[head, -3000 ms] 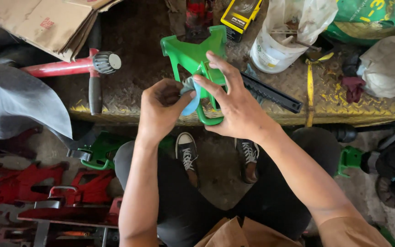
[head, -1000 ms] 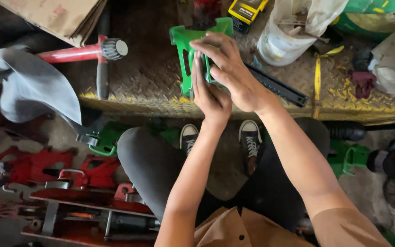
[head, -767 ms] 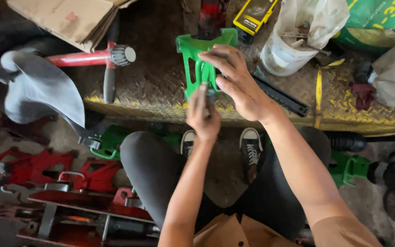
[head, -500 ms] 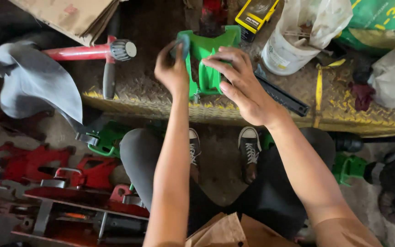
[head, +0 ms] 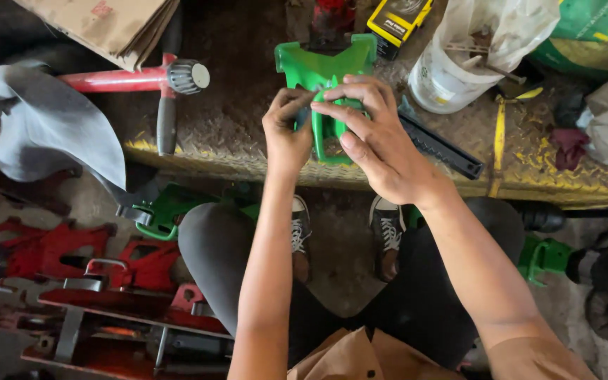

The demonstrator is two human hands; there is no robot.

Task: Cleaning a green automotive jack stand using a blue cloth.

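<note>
Two hands met on a green metal bracket (head: 321,70) that stood on the chequered steel ledge (head: 233,134), seen from the head camera. The left hand (head: 286,134) closed its fingers on the bracket's left edge, while the right hand (head: 374,144) pinched its central stem. Left of the bracket lay a red-handled tool (head: 142,76); right of it stood a white bucket (head: 448,77).

I count one green bracket (head: 324,77) under my two hands, one red-handled tool (head: 135,76), one white bucket (head: 445,79), one yellow box (head: 397,20), one grey cloth (head: 51,127) and two shoes.
</note>
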